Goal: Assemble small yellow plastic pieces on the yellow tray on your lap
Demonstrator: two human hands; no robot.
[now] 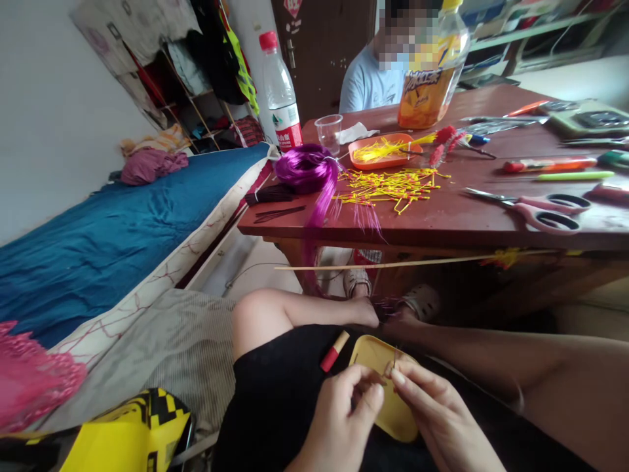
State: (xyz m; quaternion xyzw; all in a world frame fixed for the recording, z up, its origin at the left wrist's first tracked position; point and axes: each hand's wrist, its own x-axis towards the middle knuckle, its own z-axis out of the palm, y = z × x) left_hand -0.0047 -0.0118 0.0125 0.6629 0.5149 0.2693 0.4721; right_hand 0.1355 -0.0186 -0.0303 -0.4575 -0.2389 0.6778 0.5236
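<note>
Over my lap, my left hand (346, 410) and my right hand (430, 400) meet with their fingertips pinched together. Between them is a thin brown strand (396, 355), its end sticking up from the right fingertips. Its exact kind is too small to make out. Under both hands a shallow yellow tray (400, 426) rests on my lap, partly covered by them. A small red tube with a gold cap (334, 352) lies on the black cloth left of the tray.
On the table (422, 223) lie purple strands (307, 169), yellow red-tipped stems (393, 187), an orange dish (351, 154), pink-handled scissors (550, 213) and two bottles. A thin stick (383, 265) runs below the edge. A person (363, 82) sits opposite; a bed (147, 216) stands left.
</note>
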